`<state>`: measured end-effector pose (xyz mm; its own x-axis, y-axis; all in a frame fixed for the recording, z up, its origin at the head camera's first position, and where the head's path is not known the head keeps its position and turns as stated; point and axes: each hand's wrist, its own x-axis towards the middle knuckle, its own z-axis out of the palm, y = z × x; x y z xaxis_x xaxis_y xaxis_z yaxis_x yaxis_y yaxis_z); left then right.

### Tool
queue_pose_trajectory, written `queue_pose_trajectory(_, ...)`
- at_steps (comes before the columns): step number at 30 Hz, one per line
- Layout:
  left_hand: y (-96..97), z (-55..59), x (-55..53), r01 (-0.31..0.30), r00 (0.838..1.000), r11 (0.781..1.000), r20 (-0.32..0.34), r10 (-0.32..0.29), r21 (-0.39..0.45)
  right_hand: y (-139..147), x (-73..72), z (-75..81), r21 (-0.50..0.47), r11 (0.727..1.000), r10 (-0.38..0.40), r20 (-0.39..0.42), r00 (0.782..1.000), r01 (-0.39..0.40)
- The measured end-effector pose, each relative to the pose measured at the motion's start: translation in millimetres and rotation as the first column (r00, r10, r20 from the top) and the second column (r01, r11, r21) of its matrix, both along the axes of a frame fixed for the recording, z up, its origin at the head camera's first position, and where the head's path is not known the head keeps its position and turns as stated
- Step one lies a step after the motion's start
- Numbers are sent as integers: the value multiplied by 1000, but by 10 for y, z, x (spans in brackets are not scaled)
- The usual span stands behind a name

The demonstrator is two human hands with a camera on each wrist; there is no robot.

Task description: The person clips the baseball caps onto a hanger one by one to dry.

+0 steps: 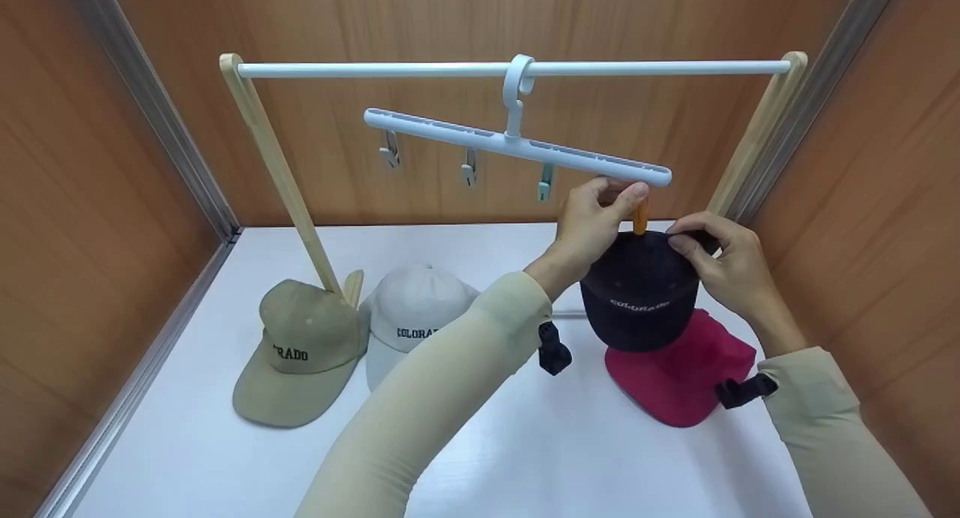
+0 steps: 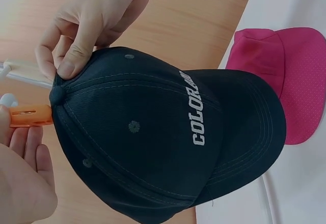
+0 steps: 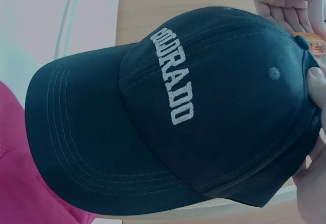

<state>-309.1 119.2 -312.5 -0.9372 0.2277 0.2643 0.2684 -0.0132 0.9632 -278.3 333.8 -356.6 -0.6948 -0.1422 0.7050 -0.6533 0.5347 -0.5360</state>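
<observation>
At the right end of the light blue hanger (image 1: 600, 160), my left hand (image 1: 592, 222) pinches an orange clip (image 2: 31, 116) between thumb and fingers. Right below the clip is a dark navy cap (image 1: 637, 293) with white "COLORADO" lettering, its top button right at the clip's tip. My right hand (image 1: 724, 267) pinches the crown fabric near that button, thumb on the outside in the right wrist view. The cap's brim (image 3: 86, 132) points down and away from the clip. Tilted down to the right, the hanger hooks over a white rod (image 1: 375, 70).
A crimson cap (image 1: 679, 375) lies on the white table (image 1: 517, 443) beneath the navy one. Olive (image 1: 307, 330) and pale grey (image 1: 424, 300) caps sit at the left. Two grey clips (image 1: 389, 154) and a teal clip (image 1: 544, 188) hang from the hanger. Wooden rack legs (image 1: 277, 166) stand at both sides.
</observation>
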Motion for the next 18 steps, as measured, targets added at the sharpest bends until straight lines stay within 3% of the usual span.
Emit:
queue_pose_trajectory(7,-7,0,-4,-17,1000,1000,5,17,-9,-52,-20,19,1,999,-42,-38,998,42)
queue_pose_trajectory(18,-33,-34,-17,-12,1000,999,3,12,-31,-156,-2,39,-16,995,-97,8,995,97)
